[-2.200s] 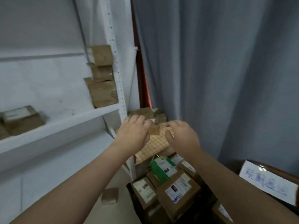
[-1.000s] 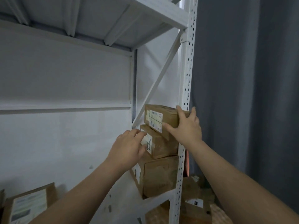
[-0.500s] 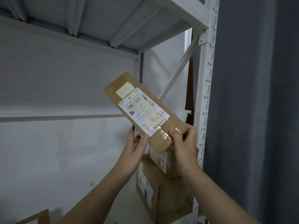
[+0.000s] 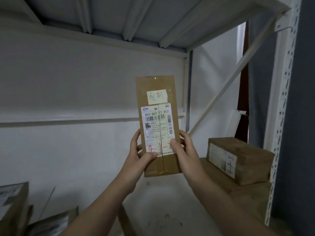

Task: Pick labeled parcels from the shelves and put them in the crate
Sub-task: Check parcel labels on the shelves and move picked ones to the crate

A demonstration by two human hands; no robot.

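cardboard parcel [image 4: 157, 126]: was held upright in front of the white shelving [image 4: 283, 99], label turned to the camera
left hand [image 4: 138, 155]: was wrapped round its lower left edge
right hand [image 4: 185, 150]: was wrapped round its lower right edge

Grey curtain [image 4: 305, 116] is hanging down the far right, top to bottom, in soft vertical folds. White wall [image 4: 68, 79] is filling the background, dimly lit. Dark red vertical strip [image 4: 242, 103] is showing between wall and curtain.
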